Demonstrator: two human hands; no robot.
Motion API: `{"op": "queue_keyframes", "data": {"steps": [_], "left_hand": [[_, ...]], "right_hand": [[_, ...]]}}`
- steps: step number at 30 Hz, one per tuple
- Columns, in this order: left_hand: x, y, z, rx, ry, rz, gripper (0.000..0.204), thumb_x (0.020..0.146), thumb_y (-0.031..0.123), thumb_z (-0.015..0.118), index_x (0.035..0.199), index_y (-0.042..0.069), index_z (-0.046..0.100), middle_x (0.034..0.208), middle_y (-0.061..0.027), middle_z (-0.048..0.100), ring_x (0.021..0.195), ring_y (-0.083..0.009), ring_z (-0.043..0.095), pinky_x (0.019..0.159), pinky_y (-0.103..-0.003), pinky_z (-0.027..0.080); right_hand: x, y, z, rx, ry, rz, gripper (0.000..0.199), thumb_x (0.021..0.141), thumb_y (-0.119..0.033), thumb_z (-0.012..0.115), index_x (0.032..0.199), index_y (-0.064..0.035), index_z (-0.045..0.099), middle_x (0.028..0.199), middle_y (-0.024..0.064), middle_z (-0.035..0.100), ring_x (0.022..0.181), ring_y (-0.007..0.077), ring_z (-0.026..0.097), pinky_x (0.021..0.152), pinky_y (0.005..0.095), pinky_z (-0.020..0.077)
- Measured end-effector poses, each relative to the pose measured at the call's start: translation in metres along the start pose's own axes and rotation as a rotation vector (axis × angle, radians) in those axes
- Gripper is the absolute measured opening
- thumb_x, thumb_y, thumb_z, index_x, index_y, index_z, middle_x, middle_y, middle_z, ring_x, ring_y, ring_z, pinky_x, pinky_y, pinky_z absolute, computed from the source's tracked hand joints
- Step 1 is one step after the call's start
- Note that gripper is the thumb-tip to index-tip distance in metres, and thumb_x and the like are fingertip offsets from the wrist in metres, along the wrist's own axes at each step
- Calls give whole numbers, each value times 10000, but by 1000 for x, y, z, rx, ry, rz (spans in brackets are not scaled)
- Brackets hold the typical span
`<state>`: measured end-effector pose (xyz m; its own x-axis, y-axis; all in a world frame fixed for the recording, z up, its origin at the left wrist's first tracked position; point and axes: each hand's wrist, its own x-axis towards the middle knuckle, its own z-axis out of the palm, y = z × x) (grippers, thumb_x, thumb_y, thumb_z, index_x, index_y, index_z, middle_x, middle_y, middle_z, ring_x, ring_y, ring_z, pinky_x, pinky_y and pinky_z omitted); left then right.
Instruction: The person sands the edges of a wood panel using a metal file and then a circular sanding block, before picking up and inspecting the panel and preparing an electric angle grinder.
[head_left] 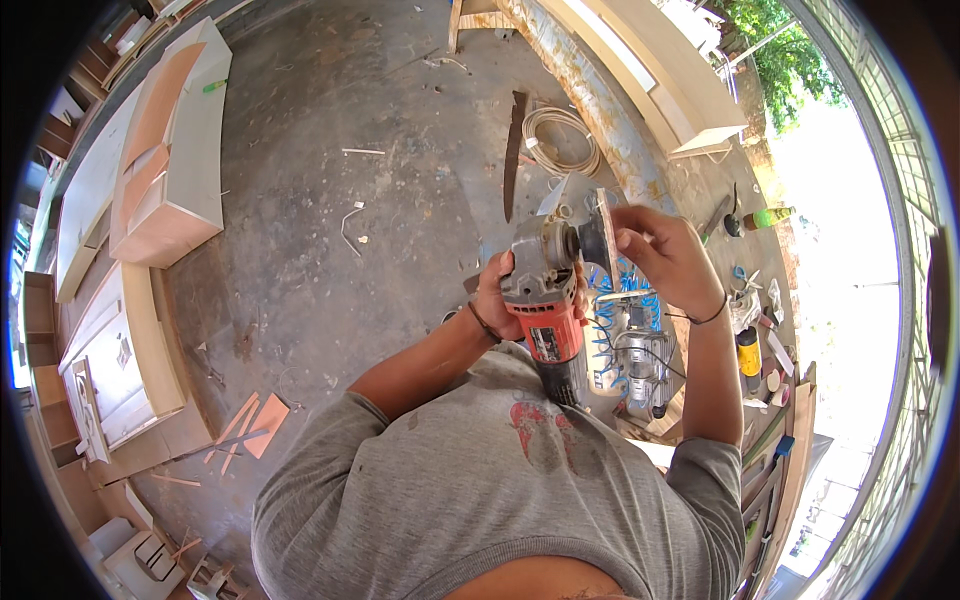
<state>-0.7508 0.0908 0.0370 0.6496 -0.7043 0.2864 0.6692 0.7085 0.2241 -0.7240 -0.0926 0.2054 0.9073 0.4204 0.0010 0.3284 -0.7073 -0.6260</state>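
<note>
A red and black angle grinder (pixel 548 325) is held close against my chest, its grey gear head pointing away from me. Wrapped around its body near the head is my left hand (pixel 497 298), fingers closed. On the grinder's right side sits a round disc (pixel 608 238), seen almost edge-on, with a black backing behind it. My right hand (pixel 665 258) is at the outer face of that disc, fingers curled and thumb bent in against it. Part of the right fingers is hidden, so the exact grip is hard to see.
To the right lie a blue coiled air hose (pixel 603 345), a grey metal power tool (pixel 645 365), a yellow-black tool (pixel 749 358) and scissors (pixel 745 278). Beyond are a coiled pale cable (pixel 562 142) and a rusty beam (pixel 590 85). Wooden cabinets (pixel 190 190) stand left; orange offcuts (pixel 265 425) lie on the floor.
</note>
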Motion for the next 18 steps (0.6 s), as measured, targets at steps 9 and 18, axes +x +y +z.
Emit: {"op": "queue_keyframes", "data": {"steps": [9, 18], "left_hand": [[-1, 2, -1, -43, -21, 0, 895, 674, 768, 561, 1211, 52, 537, 986, -120, 610, 957, -260, 572, 953, -499, 433], [-4, 2, -5, -72, -40, 4, 890, 677, 779, 551, 1195, 55, 546, 982, -127, 603, 964, -274, 568, 944, -521, 443]], "right_hand": [[3, -5, 3, 417, -55, 236, 543, 934, -81, 591, 1425, -59, 360, 1141, 105, 638, 957, 137, 605, 828, 285, 494], [-1, 2, -12, 567, -209, 391, 509, 1015, -310, 457, 1449, -78, 325, 968, 90, 676, 837, 113, 626, 709, 252, 497]]}}
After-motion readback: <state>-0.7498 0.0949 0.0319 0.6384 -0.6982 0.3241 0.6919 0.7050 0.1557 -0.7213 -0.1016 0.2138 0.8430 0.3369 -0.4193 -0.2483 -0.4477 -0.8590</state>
